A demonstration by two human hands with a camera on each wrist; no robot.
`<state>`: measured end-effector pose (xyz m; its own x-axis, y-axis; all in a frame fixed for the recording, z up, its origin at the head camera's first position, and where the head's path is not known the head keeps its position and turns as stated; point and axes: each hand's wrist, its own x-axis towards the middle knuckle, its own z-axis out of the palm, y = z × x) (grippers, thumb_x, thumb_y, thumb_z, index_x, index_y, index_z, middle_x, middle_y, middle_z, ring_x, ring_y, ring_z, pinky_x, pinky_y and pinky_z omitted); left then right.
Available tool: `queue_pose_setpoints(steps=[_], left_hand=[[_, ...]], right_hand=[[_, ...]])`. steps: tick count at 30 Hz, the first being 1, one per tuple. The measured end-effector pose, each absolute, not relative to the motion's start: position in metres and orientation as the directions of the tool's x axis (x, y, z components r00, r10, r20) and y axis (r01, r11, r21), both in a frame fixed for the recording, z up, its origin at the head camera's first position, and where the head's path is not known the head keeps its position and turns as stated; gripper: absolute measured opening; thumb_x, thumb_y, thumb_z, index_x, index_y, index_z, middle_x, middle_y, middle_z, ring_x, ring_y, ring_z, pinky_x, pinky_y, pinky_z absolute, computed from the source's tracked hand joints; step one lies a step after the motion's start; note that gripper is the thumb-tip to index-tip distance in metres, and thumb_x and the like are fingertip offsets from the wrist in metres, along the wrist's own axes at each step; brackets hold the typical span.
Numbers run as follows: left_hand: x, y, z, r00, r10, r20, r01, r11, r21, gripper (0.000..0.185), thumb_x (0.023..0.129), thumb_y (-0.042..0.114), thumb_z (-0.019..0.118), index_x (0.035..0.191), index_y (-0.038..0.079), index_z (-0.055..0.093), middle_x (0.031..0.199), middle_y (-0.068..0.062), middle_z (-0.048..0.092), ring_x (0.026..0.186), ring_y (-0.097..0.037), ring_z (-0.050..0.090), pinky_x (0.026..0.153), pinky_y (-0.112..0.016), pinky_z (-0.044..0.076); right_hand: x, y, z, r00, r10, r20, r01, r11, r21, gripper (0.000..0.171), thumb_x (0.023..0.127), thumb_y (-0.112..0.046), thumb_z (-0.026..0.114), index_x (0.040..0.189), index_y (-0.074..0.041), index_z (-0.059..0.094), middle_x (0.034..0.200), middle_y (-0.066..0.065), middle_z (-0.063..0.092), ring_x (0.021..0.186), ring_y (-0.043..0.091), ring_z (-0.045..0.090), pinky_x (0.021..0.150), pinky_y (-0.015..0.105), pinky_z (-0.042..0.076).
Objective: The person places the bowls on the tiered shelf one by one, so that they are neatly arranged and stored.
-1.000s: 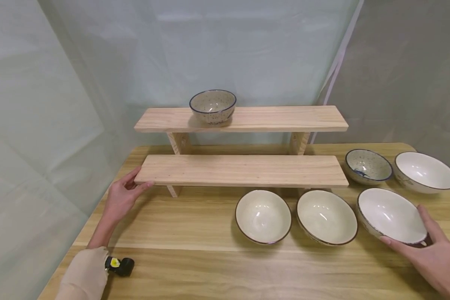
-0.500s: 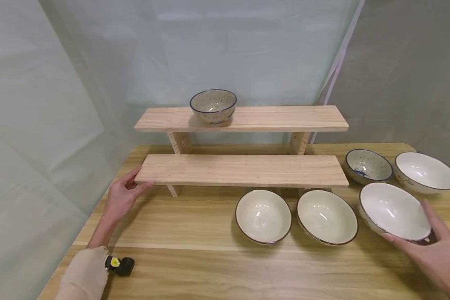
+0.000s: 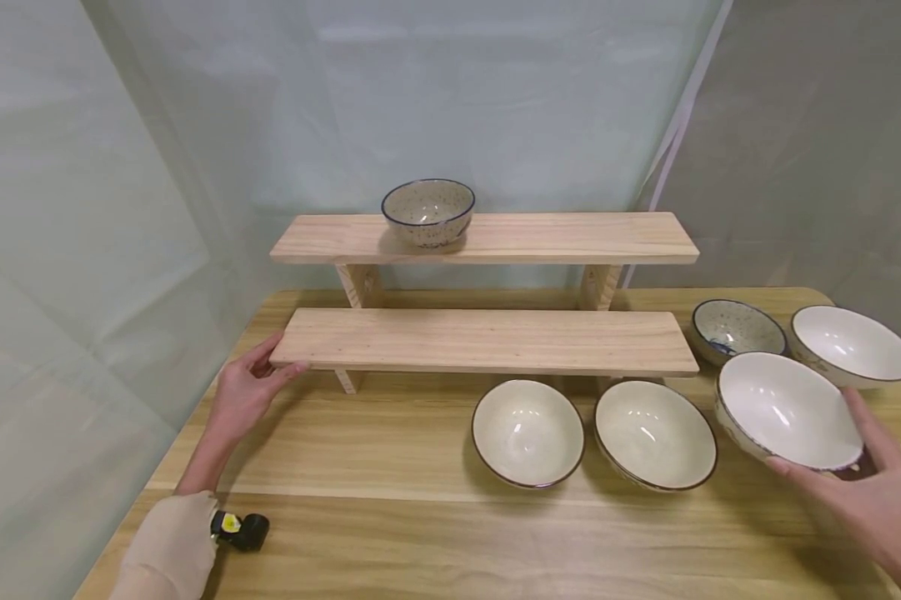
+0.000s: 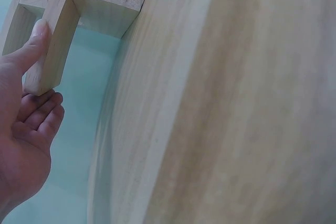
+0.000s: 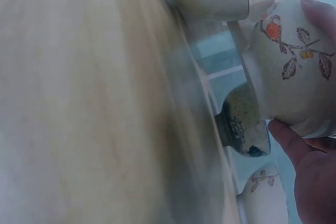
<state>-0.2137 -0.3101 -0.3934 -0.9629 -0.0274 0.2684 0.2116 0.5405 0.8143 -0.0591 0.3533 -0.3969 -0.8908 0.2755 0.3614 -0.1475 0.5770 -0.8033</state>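
Note:
My right hand (image 3: 873, 500) holds a white bowl (image 3: 788, 408) by its right side, thumb near the front rim. In the right wrist view, a bird and a leafy branch decorate the outside of this bowl (image 5: 286, 93), which is tilted and raised off the table. My left hand (image 3: 243, 396) grips the left end of the lower board of a two-tier wooden shelf (image 3: 488, 337). The left wrist view shows the thumb on one face of the board (image 4: 55, 51) and the fingers curled at its end. On the upper tier sits a speckled bowl with a blue rim (image 3: 427, 225).
Two cream bowls with brown rims, one (image 3: 528, 433) left of the other (image 3: 655, 435), stand before the shelf. Behind the held bowl are another speckled bowl (image 3: 738, 325) and a white bowl (image 3: 851, 342). Pale cloth (image 3: 495, 100) hangs behind the wooden table (image 3: 382, 533).
My right hand has raised the white bowl and moved it slightly away from me, so it now overlaps the speckled bowl behind. My left hand has stayed on the shelf.

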Motion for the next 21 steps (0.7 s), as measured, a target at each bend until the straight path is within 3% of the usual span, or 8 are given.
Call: queue_pose_setpoints(steps=[13, 21], left_hand=[[-0.212, -0.309, -0.391, -0.966, -0.036, 0.255, 0.197, 0.538, 0.819, 0.074, 0.087, 0.028, 0.071, 0.145, 0.0, 0.036, 0.137, -0.024, 0.046, 0.122, -0.034, 0.047, 0.08, -0.006, 0.043], [-0.213, -0.31, -0.394, -0.964, -0.028, 0.264, 0.204, 0.556, 0.806, 0.075, 0.087, 0.03, 0.071, 0.144, -0.003, 0.035, 0.137, -0.024, 0.046, 0.121, -0.036, 0.047, 0.08, -0.006, 0.043]], right_hand=[[-0.071, 0.342, -0.377, -0.888, 0.267, 0.374, -0.167, 0.57, -0.804, 0.108, 0.068, 0.015, 0.077, 0.152, -0.023, 0.022, 0.14, 0.002, 0.036, 0.102, -0.003, 0.047, 0.077, 0.002, 0.04], [-0.079, 0.333, -0.367, -0.901, 0.214, 0.378, -0.214, 0.537, -0.816, 0.107, 0.069, 0.018, 0.074, 0.153, -0.022, 0.022, 0.147, 0.002, 0.029, 0.105, 0.001, 0.046, 0.079, 0.003, 0.04]])
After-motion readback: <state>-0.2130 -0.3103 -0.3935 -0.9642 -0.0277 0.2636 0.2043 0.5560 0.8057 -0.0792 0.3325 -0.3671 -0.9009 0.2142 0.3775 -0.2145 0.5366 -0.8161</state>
